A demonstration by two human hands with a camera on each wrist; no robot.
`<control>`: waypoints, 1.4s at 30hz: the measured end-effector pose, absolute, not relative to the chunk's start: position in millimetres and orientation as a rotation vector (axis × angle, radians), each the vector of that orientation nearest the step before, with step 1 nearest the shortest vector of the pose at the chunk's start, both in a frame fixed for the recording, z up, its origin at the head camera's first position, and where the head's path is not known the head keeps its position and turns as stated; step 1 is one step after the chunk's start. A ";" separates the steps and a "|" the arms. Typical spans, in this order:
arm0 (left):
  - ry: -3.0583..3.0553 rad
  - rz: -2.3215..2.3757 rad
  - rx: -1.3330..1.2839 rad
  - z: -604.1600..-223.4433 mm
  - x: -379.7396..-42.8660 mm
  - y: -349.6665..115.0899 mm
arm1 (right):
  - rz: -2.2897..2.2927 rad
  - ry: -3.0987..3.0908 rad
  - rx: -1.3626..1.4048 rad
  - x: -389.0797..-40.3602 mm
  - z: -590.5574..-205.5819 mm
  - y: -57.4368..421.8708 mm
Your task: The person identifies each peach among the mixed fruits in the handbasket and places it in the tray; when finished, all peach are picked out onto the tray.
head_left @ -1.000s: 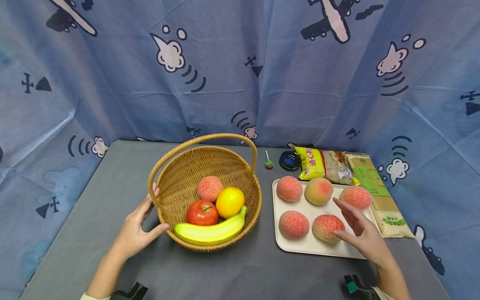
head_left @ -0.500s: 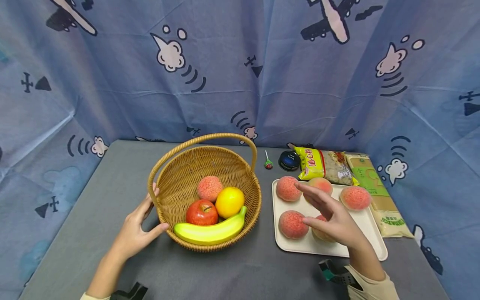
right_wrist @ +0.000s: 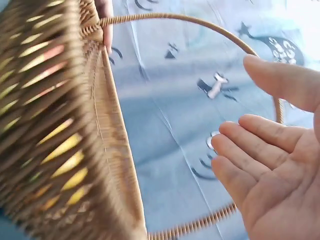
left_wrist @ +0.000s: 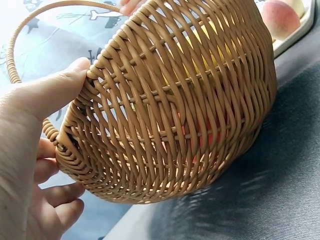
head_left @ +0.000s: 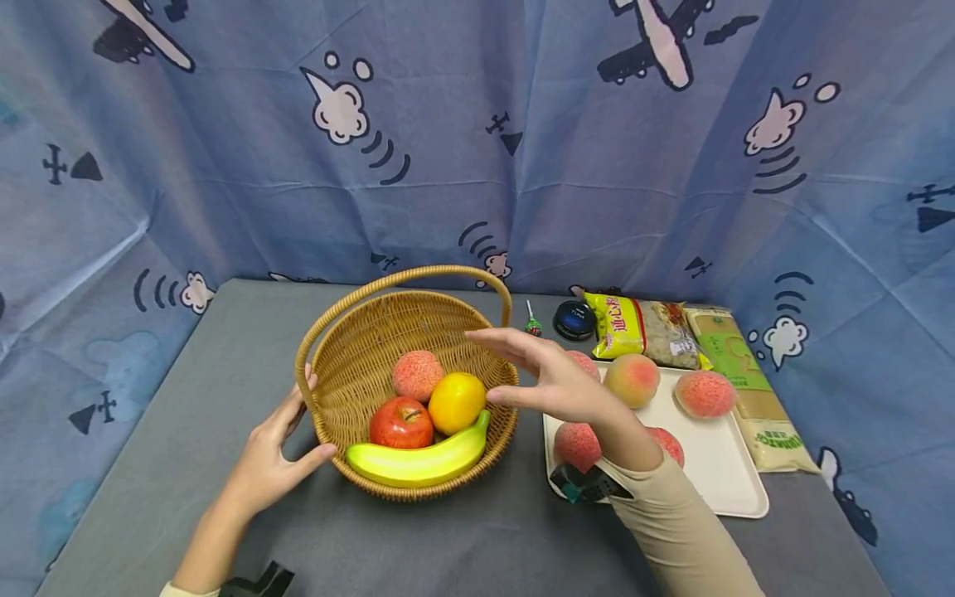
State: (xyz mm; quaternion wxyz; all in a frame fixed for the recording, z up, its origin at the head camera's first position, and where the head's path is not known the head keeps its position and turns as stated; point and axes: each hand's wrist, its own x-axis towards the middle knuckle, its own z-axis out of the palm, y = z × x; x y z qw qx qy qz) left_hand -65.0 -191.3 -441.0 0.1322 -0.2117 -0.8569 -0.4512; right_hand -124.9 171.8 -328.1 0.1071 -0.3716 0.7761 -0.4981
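Observation:
A wicker basket with an arched handle stands tilted toward me, holding a pink peach, a red apple, an orange and a banana. My left hand grips its left side, thumb on the rim and fingers by the handle's foot, as the left wrist view shows. Over the basket's right edge, my right hand is spread with straight fingers and an empty palm. Its thumb tip overlaps the orange's right side in the head view.
A cream tray to the right bears several peaches, some partly hidden by my right arm. Behind it lie a lollipop, a dark round tin, a yellow food bag and a green-and-tan packet. A patterned blue curtain hangs behind the table.
My right hand has moved left from above the tray to the basket's right edge, carrying nothing. My left hand and the basket have stayed put.

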 end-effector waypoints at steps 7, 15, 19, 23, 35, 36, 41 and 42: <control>-2.522 -1.285 -0.585 -440.5 -64.2 -191.5 | -1.333 2.216 -1.124 -167.5 -319.3 126.1; -2.520 -1.277 -0.583 -440.6 -64.6 -192.2 | -1.159 2.135 -1.046 -205.7 -332.2 89.0; -2.533 -1.266 -0.565 -440.4 -64.8 -192.8 | -1.113 2.043 -1.024 -220.6 -347.9 76.5; -2.552 -1.258 -0.553 -440.6 -64.6 -193.0 | -1.047 1.953 -0.990 -230.7 -363.0 69.1; -2.593 -1.221 -0.475 -439.3 -64.2 -188.7 | -0.781 1.992 -0.929 -242.5 -386.2 70.7; -2.590 -1.219 -0.475 -439.4 -64.4 -188.5 | -0.749 2.009 -0.934 -242.4 -387.6 71.1; -2.588 -1.211 -0.466 -440.1 -64.8 -188.3 | -0.678 2.058 -0.910 -240.5 -394.6 71.3; -2.588 -1.210 -0.463 -440.4 -64.9 -188.4 | -0.667 2.070 -0.908 -240.2 -395.9 70.8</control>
